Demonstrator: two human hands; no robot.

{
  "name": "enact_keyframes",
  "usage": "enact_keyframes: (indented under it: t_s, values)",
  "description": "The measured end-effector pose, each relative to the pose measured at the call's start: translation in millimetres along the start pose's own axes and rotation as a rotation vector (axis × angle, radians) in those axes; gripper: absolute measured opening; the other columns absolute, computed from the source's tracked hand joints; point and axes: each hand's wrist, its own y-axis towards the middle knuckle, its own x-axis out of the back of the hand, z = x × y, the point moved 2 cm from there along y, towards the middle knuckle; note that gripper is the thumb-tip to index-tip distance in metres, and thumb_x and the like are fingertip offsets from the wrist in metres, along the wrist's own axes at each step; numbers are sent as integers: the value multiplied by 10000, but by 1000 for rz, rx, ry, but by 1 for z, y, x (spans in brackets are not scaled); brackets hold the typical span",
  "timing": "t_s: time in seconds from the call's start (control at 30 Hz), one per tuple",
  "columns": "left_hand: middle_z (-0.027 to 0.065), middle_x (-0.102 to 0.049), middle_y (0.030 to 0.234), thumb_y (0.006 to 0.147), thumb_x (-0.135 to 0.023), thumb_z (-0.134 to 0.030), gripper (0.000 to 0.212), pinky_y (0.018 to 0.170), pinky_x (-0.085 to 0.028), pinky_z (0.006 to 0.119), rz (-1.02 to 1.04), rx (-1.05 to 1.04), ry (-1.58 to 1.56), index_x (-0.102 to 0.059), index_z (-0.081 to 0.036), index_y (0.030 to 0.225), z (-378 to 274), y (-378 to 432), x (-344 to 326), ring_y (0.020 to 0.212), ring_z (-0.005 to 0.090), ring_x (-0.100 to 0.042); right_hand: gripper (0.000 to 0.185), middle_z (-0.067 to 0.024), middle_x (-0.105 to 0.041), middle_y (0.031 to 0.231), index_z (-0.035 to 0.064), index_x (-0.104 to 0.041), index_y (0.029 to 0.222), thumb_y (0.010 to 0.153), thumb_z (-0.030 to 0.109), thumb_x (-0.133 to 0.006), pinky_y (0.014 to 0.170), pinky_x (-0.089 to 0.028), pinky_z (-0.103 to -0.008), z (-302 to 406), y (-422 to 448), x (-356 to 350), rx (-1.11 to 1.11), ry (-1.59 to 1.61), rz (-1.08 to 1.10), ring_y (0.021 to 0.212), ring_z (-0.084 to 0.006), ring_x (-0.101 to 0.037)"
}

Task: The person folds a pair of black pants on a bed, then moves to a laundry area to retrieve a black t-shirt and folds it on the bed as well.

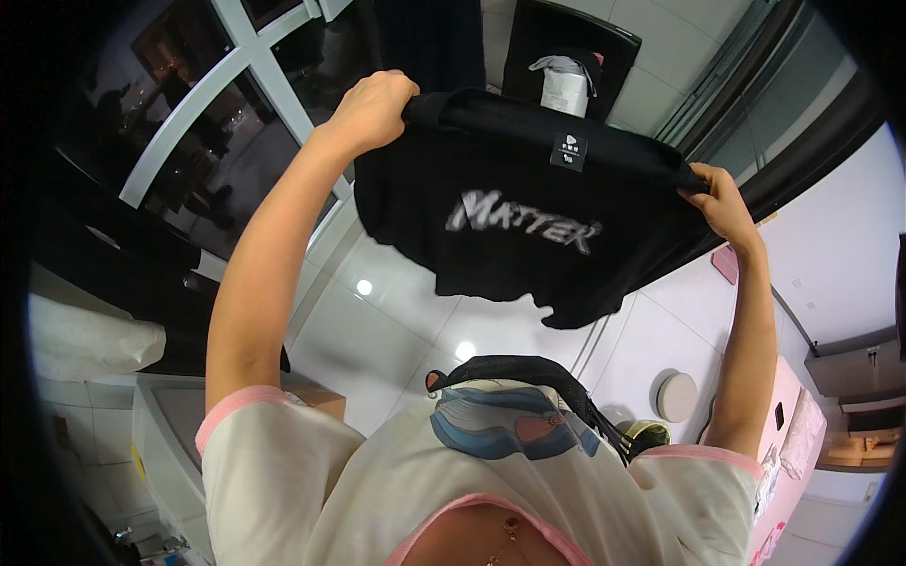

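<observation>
A black garment, which looks like a T-shirt (pixel 495 262), hangs spread out between my raised hands. White lettering runs across its middle, and a dark label (pixel 568 153) sits just below its upper edge. My left hand (pixel 379 106) grips the upper left corner in a fist. At the upper right corner, my right hand (pixel 722 201) pinches the cloth between thumb and fingers. The lower edge is uneven and hangs free above the tiled floor.
Beyond the garment stands a black chair (pixel 614 42) with a white container (pixel 564 94) and grey cloth on it. A white-framed glass door (pixel 244 53) is at left. On the right are a round stool (pixel 677 397), a bin (pixel 650 434) and a pink bed (pixel 786 453). White tiles (pixel 375 332) cover the floor.
</observation>
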Motion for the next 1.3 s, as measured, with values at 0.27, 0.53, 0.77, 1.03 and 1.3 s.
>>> enact_keyframes:
  t_s: [0.27, 0.53, 0.77, 1.03, 1.3]
  values:
    - [188, -617, 853, 806, -538, -138, 187, 749, -452, 400, -258, 291, -181, -617, -66, 959, -21, 17, -45, 844, 353, -580, 152, -143, -482, 846, -51, -528, 871, 720, -65, -540, 735, -405, -299, -104, -62, 28, 132, -262, -502, 809, -300, -510]
    - [-59, -502, 676, 808, -523, -56, 63, 574, -371, 205, 468, 231, -1012, -565, -31, 767, -38, -44, -128, 664, 19, -443, 102, -120, -408, 603, -41, -522, 799, 717, 16, -542, 588, -395, -308, -168, -177, -12, -371, 70, -158, 609, -154, -454]
    - [48, -573, 716, 720, -604, -95, 149, 603, -443, 276, 638, -185, -828, -599, -3, 838, -28, 11, -58, 642, 114, -523, 71, 34, -469, 662, 15, -543, 724, 698, 25, -608, 521, -344, -223, -78, -244, 51, -563, 438, -140, 596, -75, -415]
    - [132, -511, 1071, 815, -444, -514, 611, 763, -469, 323, 278, 424, -2338, -432, -39, 1199, -107, 39, -117, 906, 237, -550, 372, -74, -595, 996, 15, -541, 1083, 749, 158, -622, 830, -436, -254, -94, -240, 107, -132, 1079, -1067, 980, -163, -555]
    - [21, -498, 577, 853, -555, -343, 454, 325, -285, 202, 972, 659, -2257, -502, 14, 1128, -139, -46, -211, 338, 74, -348, 488, -90, -576, 1088, -13, -524, 1124, 695, 168, -672, 884, -424, -300, -41, -248, -82, -530, 1093, -933, 966, -194, -561]
